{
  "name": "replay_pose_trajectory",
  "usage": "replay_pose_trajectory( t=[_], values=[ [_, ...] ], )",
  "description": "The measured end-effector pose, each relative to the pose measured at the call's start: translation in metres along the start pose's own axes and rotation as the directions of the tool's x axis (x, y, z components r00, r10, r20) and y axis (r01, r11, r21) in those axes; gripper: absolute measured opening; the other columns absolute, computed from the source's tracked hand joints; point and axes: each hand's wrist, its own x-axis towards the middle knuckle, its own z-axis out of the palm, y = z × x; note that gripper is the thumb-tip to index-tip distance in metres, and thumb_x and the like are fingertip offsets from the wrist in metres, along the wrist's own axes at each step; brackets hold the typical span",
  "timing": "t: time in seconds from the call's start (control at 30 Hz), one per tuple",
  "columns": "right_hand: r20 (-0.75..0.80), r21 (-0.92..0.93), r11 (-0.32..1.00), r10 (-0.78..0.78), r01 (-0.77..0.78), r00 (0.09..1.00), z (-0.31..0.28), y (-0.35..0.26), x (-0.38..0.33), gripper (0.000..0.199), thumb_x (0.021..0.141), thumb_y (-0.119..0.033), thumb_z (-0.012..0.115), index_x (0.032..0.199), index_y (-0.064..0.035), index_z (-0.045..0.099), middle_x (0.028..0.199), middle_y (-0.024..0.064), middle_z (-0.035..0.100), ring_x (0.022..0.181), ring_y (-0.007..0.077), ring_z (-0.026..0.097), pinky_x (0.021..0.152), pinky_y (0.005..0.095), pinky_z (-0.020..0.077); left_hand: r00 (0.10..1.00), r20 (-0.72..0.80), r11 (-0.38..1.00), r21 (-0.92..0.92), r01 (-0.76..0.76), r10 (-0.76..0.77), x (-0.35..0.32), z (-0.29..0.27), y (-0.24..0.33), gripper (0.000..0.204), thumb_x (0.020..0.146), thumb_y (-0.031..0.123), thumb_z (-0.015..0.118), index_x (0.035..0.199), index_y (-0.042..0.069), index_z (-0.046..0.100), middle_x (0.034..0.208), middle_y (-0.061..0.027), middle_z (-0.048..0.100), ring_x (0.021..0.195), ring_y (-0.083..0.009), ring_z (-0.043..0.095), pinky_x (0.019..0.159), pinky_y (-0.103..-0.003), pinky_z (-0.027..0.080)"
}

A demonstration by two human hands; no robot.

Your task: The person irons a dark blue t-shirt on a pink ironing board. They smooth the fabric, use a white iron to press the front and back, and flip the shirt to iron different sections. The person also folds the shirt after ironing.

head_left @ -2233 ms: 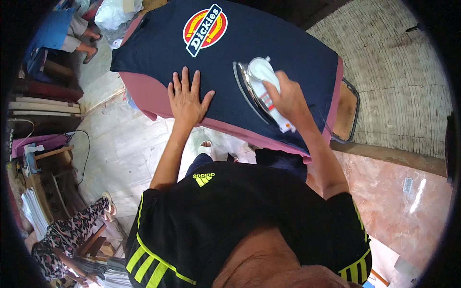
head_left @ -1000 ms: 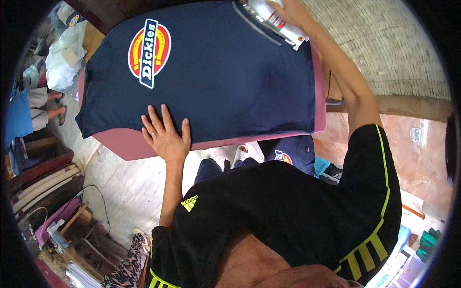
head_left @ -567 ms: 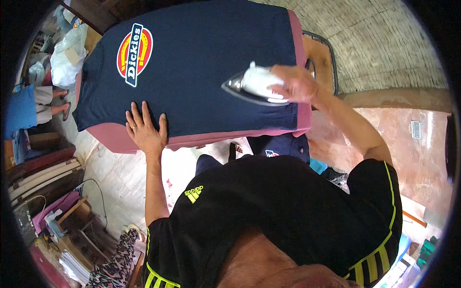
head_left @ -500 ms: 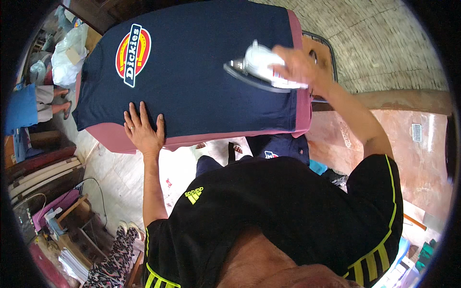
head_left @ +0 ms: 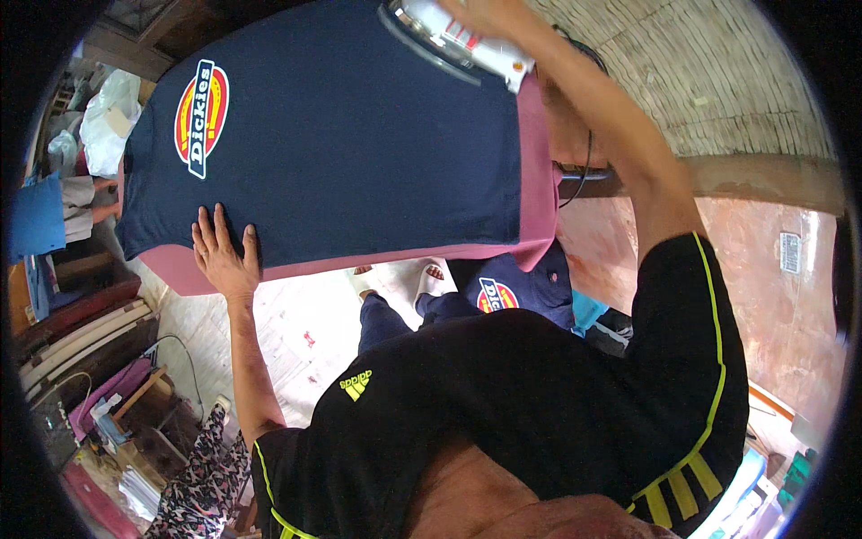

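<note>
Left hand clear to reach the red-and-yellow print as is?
Likely yes: the left hand lies flat just short of the print, only dark cloth between; the iron, in the right hand, is off to the right.

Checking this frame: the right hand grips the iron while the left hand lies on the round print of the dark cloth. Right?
Not quite: the left hand is not on the round print. The head view shows it at the near edge of the dark cloth, apart from the print. The right hand does grip the iron.
</note>
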Motion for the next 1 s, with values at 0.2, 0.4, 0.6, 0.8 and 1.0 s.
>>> replay_pose_trajectory(
  t=[0.2, 0.4, 0.6, 0.8, 1.0],
  values=[
    [0.277, 0.173, 0.981, -0.135, 0.089, 0.951, -0.028, -0.058, -0.149, 0.037, 0.093, -0.039, 0.063, 0.106, -0.0052, 0.057, 0.08, 0.0232, 0.067, 0.075, 0.043, 0.067, 0.067, 0.0501, 0.0529, 1.0, -0.011, 1.0, -0.007, 0.014, -0.014, -0.005, -0.003, 0.008, 0.067, 0.093, 0.051, 0.054, 0.15, 0.018, 0.044, 0.159, -0.012, 0.035, 0.146, -0.0384, 0.028, 0.118, -0.051, 0.021],
    [0.255, 0.16, 0.976, -0.183, 0.145, 0.95, -0.036, -0.009, -0.15, 0.037, 0.093, -0.04, 0.064, 0.103, -0.0049, 0.056, 0.079, 0.0223, 0.066, 0.074, 0.0416, 0.067, 0.066, 0.0504, 0.052, 1.0, 0.01, 1.0, 0.007, 0.022, -0.022, 0.0, -0.003, 0.014, 0.067, 0.093, 0.05, 0.054, 0.15, 0.017, 0.044, 0.158, -0.0122, 0.035, 0.146, -0.0383, 0.028, 0.117, -0.051, 0.021],
    [0.007, 0.058, 0.994, -0.094, 0.093, 0.996, -0.006, 0.076, -0.005, 0.043, 0.094, -0.04, 0.059, 0.11, 0.0, 0.065, 0.087, 0.0264, 0.069, 0.081, 0.0401, 0.069, 0.075, 0.0481, 0.0539, 1.0, -0.007, 1.0, 0.001, 0.02, -0.02, -0.003, -0.001, 0.005, 0.066, 0.092, 0.05, 0.055, 0.149, 0.017, 0.046, 0.159, -0.0116, 0.035, 0.147, -0.0376, 0.028, 0.117, -0.052, 0.021],
    [-0.071, 0.079, 0.997, 0.031, -0.025, 0.997, 0.01, 0.049, 0.048, 0.041, 0.092, -0.035, 0.059, 0.106, 0.0022, 0.068, 0.082, 0.0281, 0.068, 0.079, 0.0413, 0.07, 0.076, 0.0494, 0.0535, 0.999, 0.01, 0.999, -0.022, 0.033, -0.032, 0.004, -0.002, 0.006, 0.066, 0.092, 0.051, 0.056, 0.148, 0.018, 0.047, 0.16, -0.0095, 0.034, 0.148, -0.0352, 0.025, 0.119, -0.051, 0.019],
    [0.071, 0.28, 0.958, -0.085, 0.062, 0.994, 0.027, -0.085, -0.042, 0.04, 0.091, -0.039, 0.067, 0.093, -0.0009, 0.057, 0.078, 0.0292, 0.066, 0.076, 0.048, 0.067, 0.066, 0.0545, 0.0527, 0.997, 0.024, 0.997, 0.025, 0.076, -0.077, -0.007, -0.006, 0.008, 0.068, 0.091, 0.052, 0.056, 0.149, 0.018, 0.046, 0.159, -0.0109, 0.034, 0.148, -0.0361, 0.025, 0.119, -0.051, 0.018]
  ],
)
